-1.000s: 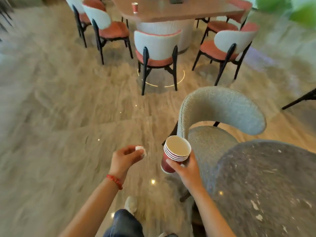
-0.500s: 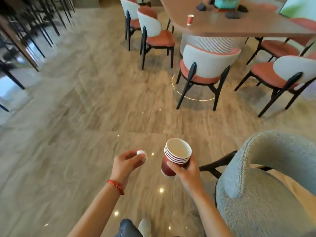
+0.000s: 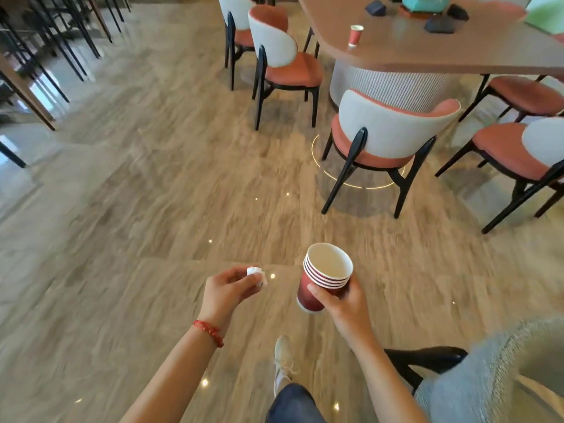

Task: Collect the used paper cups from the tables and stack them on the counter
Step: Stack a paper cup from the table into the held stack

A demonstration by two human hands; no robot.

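My right hand [image 3: 343,303] grips a stack of several nested red paper cups [image 3: 323,277] with white rims, held upright and slightly tilted above the floor. My left hand [image 3: 227,290] is closed around a small crumpled white paper wad [image 3: 255,273] at the same height, to the left of the stack. A single red paper cup [image 3: 355,35] stands upright near the rounded left end of the brown table [image 3: 427,53] at the upper right, well ahead of both hands.
Orange-and-white chairs [image 3: 387,141] ring the table on its near and left sides. A grey upholstered chair [image 3: 488,377] sits at the lower right beside my arm. Dark stool legs [image 3: 45,41] line the far left. Small dark objects and a teal item lie on the table.
The view has swung left and advanced: the grey chair and speckled table slid off to the lower right, and the brown table with its cup came closer. Both hands keep their hold.
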